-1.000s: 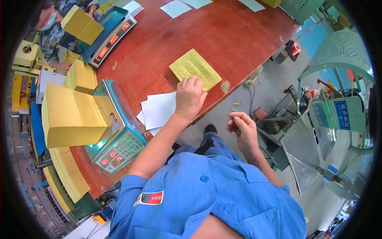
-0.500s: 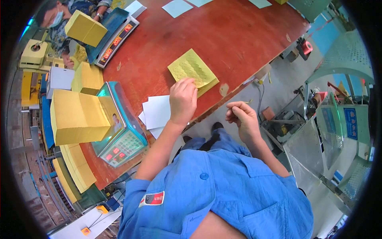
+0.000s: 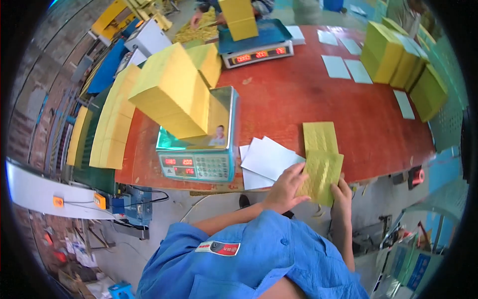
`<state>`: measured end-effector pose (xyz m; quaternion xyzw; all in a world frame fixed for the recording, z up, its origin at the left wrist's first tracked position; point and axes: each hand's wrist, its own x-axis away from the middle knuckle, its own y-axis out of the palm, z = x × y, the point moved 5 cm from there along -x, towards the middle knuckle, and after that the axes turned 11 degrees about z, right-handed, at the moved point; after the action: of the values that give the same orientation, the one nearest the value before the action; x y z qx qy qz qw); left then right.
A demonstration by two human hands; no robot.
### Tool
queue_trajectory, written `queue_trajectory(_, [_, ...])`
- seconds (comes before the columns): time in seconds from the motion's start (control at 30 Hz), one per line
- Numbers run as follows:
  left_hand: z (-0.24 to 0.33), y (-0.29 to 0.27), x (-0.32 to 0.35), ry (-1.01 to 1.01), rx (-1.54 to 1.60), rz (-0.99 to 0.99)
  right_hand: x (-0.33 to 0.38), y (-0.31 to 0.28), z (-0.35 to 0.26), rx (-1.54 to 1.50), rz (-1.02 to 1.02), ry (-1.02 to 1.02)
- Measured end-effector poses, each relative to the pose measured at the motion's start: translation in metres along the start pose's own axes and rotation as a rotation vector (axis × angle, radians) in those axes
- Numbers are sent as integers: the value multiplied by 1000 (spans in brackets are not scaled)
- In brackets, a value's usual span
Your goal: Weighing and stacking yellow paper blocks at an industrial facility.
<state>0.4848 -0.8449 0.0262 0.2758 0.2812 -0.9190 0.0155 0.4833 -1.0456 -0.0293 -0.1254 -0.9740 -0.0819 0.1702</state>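
My right hand [image 3: 341, 195] grips the right edge of a yellow embossed paper sheet [image 3: 321, 174], thumb on top and the other fingers partly hidden beneath. The sheet extends past the table's near edge and overlaps a second yellow embossed paper [image 3: 319, 136] that lies on the table. At the sheet's left edge, my left hand [image 3: 286, 188] has its fingers spread; whether it touches the paper is hard to tell. Several white sheets [image 3: 271, 158] lie fanned beside that hand.
Left of the white sheets, a teal scale [image 3: 196, 167] carries a tall yellow paper stack [image 3: 174, 94]. A second scale [image 3: 259, 55] stands at the far side, near another person's hand [image 3: 195, 21]. More yellow stacks [image 3: 381, 55] and white sheets occupy the right end of the red table [image 3: 279, 104].
The view has swung left and up. My right hand, earlier apart from the paper, now holds a yellow sheet. My left hand has left its pinch on the yellow paper and spread its fingers.
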Motion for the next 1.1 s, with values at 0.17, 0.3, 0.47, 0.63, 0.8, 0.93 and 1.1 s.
queue_trajectory(0.17, [-54,-49,10,-778,695,-130,42,57,-46,-104,-27,-118])
queue_trajectory(0.3, [-41,-132,-2,-861,793,-123,68,119,-78,-77,-170,-194])
queue_trajectory(0.47, [-36,-239,-4,-841,926,3,93,217,-105,-88,-305,-288])
queue_trajectory(0.63, [-29,-354,-39,-582,446,132,113,311,-172,119,-434,-678])
queue_trajectory(0.8, [-71,-448,-150,-363,398,272,91,420,-251,13,-360,-823])
queue_trajectory(0.93, [-118,-464,-185,-502,328,204,21,468,-250,-38,-376,-730])
queue_trajectory(1.1, [-149,-453,-180,-549,343,115,11,472,-237,30,-349,-636])
